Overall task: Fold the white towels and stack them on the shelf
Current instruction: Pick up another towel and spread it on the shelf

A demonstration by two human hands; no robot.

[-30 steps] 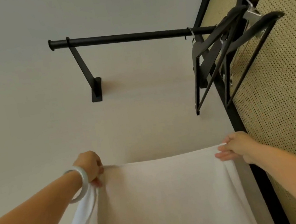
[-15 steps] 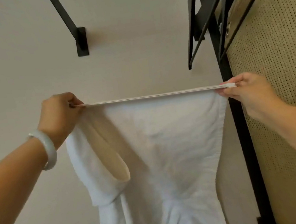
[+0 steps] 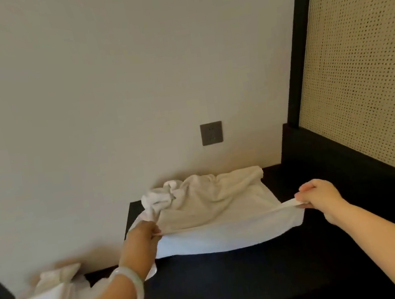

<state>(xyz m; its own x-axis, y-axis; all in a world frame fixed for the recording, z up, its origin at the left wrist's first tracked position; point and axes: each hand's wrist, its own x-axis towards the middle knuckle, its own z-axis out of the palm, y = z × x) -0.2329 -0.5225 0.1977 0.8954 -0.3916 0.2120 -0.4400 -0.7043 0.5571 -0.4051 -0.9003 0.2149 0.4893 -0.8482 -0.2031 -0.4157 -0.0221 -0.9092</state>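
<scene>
Fingers (image 3: pixel 155 229) of left hand (image 3: pixel 141 243), right hand (image 3: pixel 322 194) pinching white towel (image 3: pixel 213 208) corners; towel bunched on dark shelf (image 3: pixel 237 284).

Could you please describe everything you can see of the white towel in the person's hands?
The white towel looks like soft terry cloth. It lies on the dark surface, its far part bunched and crumpled near the wall, its near edge stretched taut between the left hand and the right hand, each pinching a corner.
</scene>
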